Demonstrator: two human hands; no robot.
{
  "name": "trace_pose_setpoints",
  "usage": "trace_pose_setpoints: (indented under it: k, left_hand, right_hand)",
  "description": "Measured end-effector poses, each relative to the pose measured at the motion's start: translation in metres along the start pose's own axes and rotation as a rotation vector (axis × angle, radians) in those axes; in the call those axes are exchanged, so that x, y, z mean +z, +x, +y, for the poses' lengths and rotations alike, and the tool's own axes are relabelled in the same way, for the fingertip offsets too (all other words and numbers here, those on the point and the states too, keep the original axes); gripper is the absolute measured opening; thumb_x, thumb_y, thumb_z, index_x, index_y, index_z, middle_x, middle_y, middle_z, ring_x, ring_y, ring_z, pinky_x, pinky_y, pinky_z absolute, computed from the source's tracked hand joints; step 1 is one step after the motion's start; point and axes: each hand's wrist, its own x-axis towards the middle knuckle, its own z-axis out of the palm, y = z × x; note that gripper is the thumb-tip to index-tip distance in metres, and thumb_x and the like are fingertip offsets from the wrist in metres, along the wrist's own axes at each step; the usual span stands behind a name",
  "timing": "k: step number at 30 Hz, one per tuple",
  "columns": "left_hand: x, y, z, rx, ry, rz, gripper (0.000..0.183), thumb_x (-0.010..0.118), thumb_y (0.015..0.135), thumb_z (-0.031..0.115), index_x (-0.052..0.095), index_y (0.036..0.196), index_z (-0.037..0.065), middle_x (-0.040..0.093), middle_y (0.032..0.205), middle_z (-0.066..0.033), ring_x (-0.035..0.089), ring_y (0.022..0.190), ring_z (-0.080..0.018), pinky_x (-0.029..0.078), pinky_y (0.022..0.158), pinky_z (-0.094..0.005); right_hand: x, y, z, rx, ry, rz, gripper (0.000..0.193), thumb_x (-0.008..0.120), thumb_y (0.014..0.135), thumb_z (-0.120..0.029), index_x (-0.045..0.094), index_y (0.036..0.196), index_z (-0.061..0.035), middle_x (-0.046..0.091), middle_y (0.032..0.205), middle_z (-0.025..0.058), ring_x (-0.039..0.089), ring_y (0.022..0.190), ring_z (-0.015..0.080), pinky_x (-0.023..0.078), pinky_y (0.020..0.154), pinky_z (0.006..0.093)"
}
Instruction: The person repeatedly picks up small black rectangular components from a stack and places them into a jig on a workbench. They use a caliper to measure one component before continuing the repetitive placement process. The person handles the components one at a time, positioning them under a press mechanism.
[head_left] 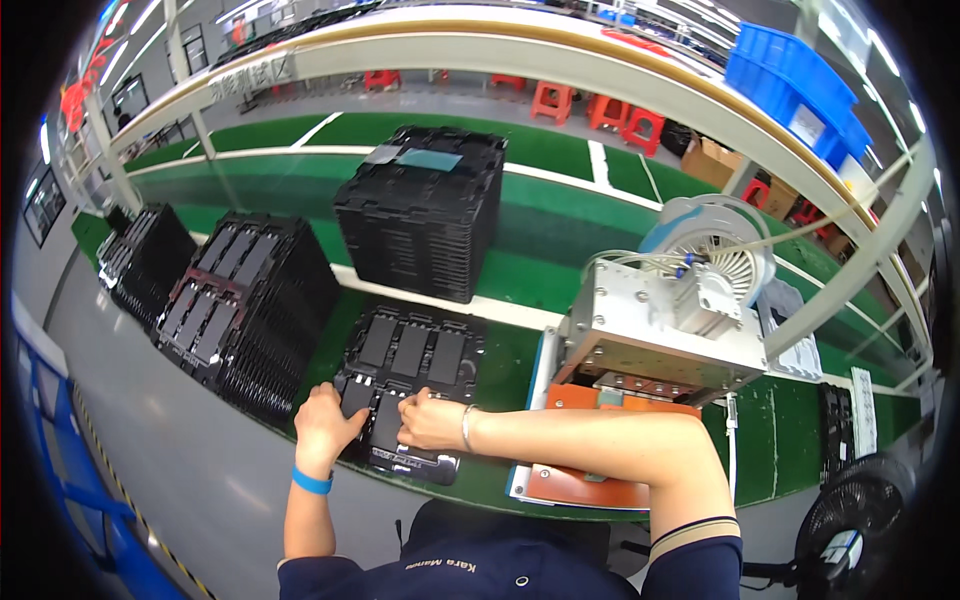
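Observation:
A black plastic tray (467, 352) lies on the green bench in front of me, with flat dark rectangular pieces (412, 349) in its slots. My left hand (328, 425) rests at the tray's left edge, thumb spread from the bent fingers. A blue band circles that wrist. Over the middle of the tray's near row is my right hand (432, 421), its fingers curled and pinched together beside a dark rectangular piece (387, 424). What its fingertips grip, if anything, is hidden.
Stacked black trays (425, 215) stand behind, and a tall stack (255, 310) with filled slots stands left. To the right is a metal press fixture (655, 330) with an orange base (590, 488). A white fan (715, 245) sits behind it; a black fan (855, 520) is lower right.

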Motion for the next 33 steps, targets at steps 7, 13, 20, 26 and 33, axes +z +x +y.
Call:
trace_pose_setpoints:
  k: [7, 13, 20, 26, 33]
  left_hand:
    - [-0.03, 0.008, 0.004, 0.202, -0.383, -0.03, 0.026, 0.075, 0.077, 0.012, 0.055, 0.07, -0.003, 0.049, 0.052, -0.0123, 0.046, 0.045, -0.0204, 0.038, 0.047, -0.0348]
    - [0.005, 0.036, 0.055, 0.181, -0.873, -0.637, 0.026, 0.07, 0.089, 0.024, 0.062, 0.077, 0.002, 0.056, 0.061, 0.0031, 0.053, 0.053, -0.005, 0.038, 0.046, -0.0213]
    - [0.027, 0.06, 0.102, 0.136, -0.644, -0.74, 0.025, 0.073, 0.086, 0.022, 0.063, 0.074, 0.003, 0.061, 0.058, -0.0033, 0.062, 0.057, -0.0107, 0.047, 0.049, -0.0255]
    - [-0.015, 0.006, 0.161, 0.729, -0.503, -0.044, 0.022, 0.082, 0.069, 0.012, 0.063, 0.078, 0.005, 0.061, 0.072, -0.0082, 0.058, 0.058, -0.0265, 0.049, 0.054, -0.0352]
    - [-0.002, -0.047, 0.219, 1.604, -0.46, -0.474, 0.07, 0.063, 0.083, 0.062, 0.057, 0.13, 0.011, 0.046, 0.143, -0.0138, 0.043, 0.132, -0.0325, 0.031, 0.106, -0.0582]
  right_hand:
    - [-0.064, -0.032, 0.019, 0.185, 0.273, -0.058, 0.011, 0.062, 0.073, -0.02, 0.067, 0.069, -0.0111, 0.061, 0.072, 0.0, 0.056, 0.089, 0.019, 0.046, 0.071, 0.0323]
    - [-0.163, -0.151, -0.002, 0.608, 0.299, 0.315, 0.05, 0.064, 0.064, -0.009, 0.068, 0.114, -0.0066, 0.062, 0.1, 0.0088, 0.063, 0.075, 0.021, 0.053, 0.063, 0.0308]
    - [-0.167, -0.232, -0.084, 1.118, 0.039, 0.186, 0.037, 0.067, 0.064, 0.0, 0.073, 0.1, -0.0041, 0.065, 0.103, 0.0122, 0.067, 0.082, 0.0259, 0.056, 0.066, 0.0332]
    - [-0.165, -0.224, -0.085, 1.3, 0.436, 0.196, 0.037, 0.062, 0.071, 0.005, 0.067, 0.106, -0.0056, 0.065, 0.109, 0.0084, 0.063, 0.098, 0.0278, 0.053, 0.081, 0.0362]
    - [-0.145, -0.231, -0.063, 1.284, 0.428, 0.255, 0.028, 0.069, 0.075, 0.001, 0.068, 0.102, -0.0049, 0.065, 0.098, 0.0073, 0.061, 0.087, 0.0256, 0.049, 0.076, 0.0344]
